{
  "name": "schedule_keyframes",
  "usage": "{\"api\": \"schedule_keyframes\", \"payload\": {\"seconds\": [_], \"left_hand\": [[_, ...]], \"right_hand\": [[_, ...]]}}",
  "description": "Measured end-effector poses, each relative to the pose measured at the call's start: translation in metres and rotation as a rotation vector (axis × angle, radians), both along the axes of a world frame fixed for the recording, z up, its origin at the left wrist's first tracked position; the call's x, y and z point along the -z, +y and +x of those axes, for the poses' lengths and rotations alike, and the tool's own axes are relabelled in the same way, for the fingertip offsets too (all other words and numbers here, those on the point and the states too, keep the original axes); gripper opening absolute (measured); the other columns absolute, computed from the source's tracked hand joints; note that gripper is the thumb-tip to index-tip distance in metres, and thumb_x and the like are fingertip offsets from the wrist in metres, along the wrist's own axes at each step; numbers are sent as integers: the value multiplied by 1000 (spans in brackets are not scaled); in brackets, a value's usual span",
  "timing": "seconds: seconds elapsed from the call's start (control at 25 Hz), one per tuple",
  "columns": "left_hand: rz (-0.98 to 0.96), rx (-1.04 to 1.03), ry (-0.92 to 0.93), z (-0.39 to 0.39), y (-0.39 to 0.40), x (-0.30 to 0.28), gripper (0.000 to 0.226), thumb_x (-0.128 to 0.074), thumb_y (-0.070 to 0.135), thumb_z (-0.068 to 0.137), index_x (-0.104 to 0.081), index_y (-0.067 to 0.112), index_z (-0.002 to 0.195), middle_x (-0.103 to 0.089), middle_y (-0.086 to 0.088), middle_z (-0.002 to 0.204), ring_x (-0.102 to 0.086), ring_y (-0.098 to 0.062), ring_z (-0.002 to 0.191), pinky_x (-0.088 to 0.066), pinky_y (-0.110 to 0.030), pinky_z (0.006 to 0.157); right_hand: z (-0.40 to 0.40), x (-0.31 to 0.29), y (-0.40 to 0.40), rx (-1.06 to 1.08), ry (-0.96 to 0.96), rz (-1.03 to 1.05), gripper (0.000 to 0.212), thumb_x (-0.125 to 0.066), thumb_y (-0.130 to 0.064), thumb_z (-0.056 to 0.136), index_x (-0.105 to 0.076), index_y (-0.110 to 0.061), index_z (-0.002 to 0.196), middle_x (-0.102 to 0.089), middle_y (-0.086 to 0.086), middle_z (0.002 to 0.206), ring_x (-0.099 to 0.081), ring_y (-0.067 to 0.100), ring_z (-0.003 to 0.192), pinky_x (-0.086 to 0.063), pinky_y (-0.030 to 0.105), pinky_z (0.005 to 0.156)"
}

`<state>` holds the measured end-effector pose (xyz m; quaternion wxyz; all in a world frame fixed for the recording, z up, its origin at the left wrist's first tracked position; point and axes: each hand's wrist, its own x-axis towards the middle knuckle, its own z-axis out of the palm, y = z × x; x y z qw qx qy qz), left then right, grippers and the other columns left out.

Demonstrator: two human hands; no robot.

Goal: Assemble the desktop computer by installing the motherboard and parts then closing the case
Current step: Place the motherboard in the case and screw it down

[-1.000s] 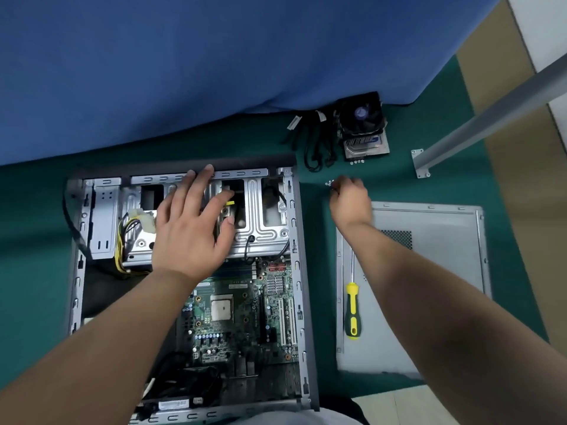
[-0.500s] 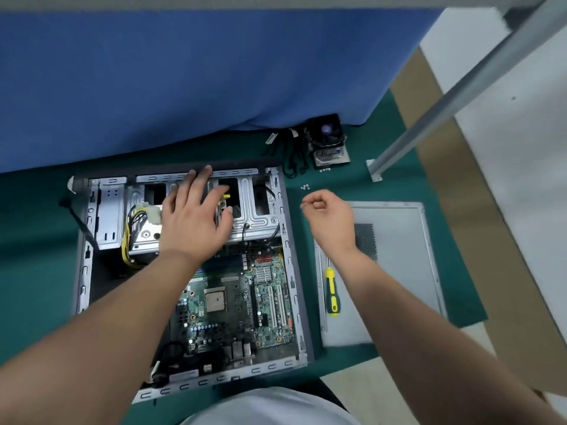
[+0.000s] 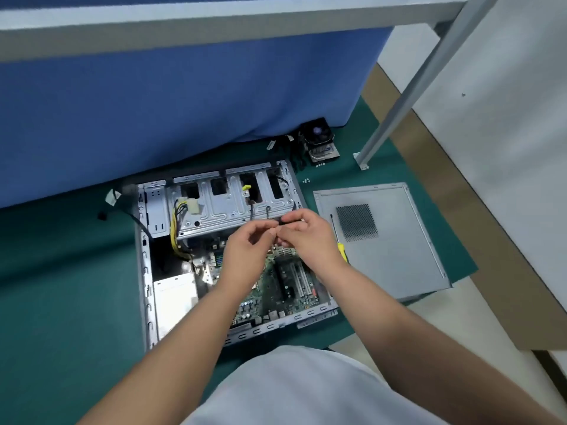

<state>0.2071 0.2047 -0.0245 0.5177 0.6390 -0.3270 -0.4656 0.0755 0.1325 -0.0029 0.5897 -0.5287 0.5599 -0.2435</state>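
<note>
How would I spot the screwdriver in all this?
Find the grey side panel lying flat on the green mat, right of the open computer case. The screwdriver lies along the panel's left edge, partly behind the right hand. Its yellow handle stands out from the grey metal.

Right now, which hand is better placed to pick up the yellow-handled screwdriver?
Right. The right hand hangs beside the yellow-handled screwdriver on the grey metal side panel; the left hand is farther, over the case.
</note>
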Motion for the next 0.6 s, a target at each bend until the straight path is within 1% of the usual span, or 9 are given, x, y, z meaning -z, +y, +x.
{"api": "schedule_keyframes", "payload": {"seconds": [0.08, 0.16, 0.28, 0.44, 0.52, 0.6], "left_hand": [[2, 19, 94, 10, 8, 2, 11, -72, 19, 96, -78, 23, 105, -78, 3, 101, -74, -14, 98, -58, -31, 91], [12, 68, 173, 19, 14, 4, 11, -74, 18, 94, -79, 21, 103, -79, -3, 103, -74, -21, 101, -58, -35, 95], [31, 94, 243, 24, 20, 8, 10, -75, 17, 93, -81, 22, 99, -79, -7, 104, -74, -24, 102, -57, -35, 96], [40, 86, 288, 23, 22, 10, 10, -75, 15, 92, -81, 19, 98, -78, -11, 105, -74, -27, 102, -58, -32, 92], [52, 81, 288, 21, 21, 10, 9, -75, 15, 92, -81, 19, 98, -78, -10, 104, -75, -24, 99, -58, -29, 90], [74, 61, 258, 17, 19, 9, 8, -75, 16, 92, -81, 20, 96, -79, -8, 102, -75, -18, 93, -57, -28, 88]], "right_hand": [[3, -2, 7, -25, 5, 13, 22, -79, -12, 83, -66, -16, 101, -77, 6, 82, -74, 21, 74, -63, 38, 80], [5, -5, 12, -48, 5, 37, 25, -80, -11, 84, -66, -16, 103, -78, 7, 83, -75, 24, 76, -63, 37, 79], [5, -7, 18, -64, 16, 42, 26, -78, -8, 84, -66, -17, 104, -77, 9, 83, -77, 28, 79, -64, 37, 78], [4, -8, 20, -80, 14, 47, 25, -76, -5, 86, -65, -16, 104, -77, 9, 81, -77, 23, 76, -63, 31, 73], [3, -7, 19, -77, 17, 44, 25, -75, -5, 87, -64, -17, 105, -78, 9, 81, -77, 21, 76, -63, 29, 72], [0, -6, 18, -76, 24, 42, 25, -74, -5, 88, -64, -19, 106, -78, 8, 81, -77, 20, 76, -63, 28, 72]]}}
